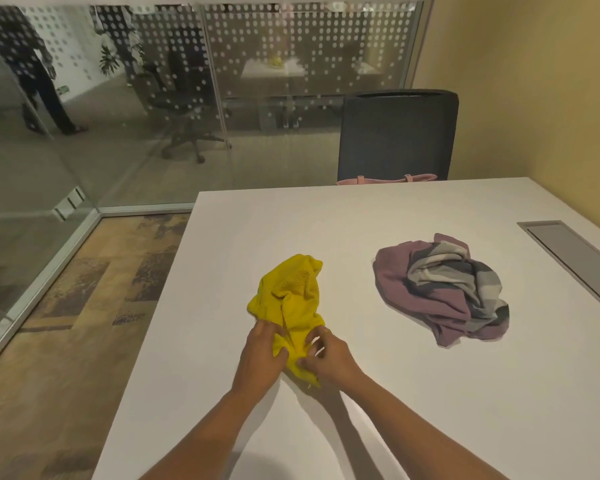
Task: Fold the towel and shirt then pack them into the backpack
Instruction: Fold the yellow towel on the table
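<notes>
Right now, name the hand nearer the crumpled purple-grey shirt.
Right. The right hand grips the yellow terry towel left of the purple-grey shirt; the left hand grips it farther left.

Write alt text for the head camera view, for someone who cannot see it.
A person's left hand and right hand grip a crumpled yellow towel on a white table; a crumpled purple-grey shirt lies apart to its right.

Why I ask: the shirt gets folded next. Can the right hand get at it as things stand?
Probably yes: only bare table lies between the right hand and the crumpled shirt on its right. It grips the yellow towel, and would have to let go.
</notes>
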{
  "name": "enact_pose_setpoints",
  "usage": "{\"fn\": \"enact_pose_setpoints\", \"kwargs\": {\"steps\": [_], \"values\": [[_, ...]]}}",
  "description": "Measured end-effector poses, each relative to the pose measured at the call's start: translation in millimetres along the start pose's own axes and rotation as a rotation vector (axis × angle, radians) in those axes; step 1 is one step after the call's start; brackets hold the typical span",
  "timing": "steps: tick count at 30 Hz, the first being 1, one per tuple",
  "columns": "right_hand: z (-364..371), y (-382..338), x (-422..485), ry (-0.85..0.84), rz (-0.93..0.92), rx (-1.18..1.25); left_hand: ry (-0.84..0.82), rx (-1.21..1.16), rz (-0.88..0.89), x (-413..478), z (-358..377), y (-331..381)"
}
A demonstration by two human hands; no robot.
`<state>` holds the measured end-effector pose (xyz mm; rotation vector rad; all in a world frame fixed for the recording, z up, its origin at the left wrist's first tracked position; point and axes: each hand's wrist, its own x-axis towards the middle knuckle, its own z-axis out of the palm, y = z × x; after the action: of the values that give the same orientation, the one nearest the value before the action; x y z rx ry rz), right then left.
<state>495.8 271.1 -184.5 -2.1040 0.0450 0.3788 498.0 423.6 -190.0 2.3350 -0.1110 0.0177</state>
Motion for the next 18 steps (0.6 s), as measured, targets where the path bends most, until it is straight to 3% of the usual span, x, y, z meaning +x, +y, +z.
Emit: {"fn": "enact_pose_setpoints", "kwargs": {"steps": [7, 12, 18], "values": [[-7.5, -40.0, -8.3, 0.080, -0.042, 0.433, 0.040, -0.116, 0.105, -17.5, -10.3, 11.6], [-14.6, -69.4, -18.3, -0.016, -0.059, 0.637, 0.067, -0.153, 0.076, -23.5, -22.7, 21.9], [-18.0, -96.8, -26.9, 0.042, -0.255, 0.266, 0.226, -0.225, 0.049, -14.5, -47.2, 37.3]]}}
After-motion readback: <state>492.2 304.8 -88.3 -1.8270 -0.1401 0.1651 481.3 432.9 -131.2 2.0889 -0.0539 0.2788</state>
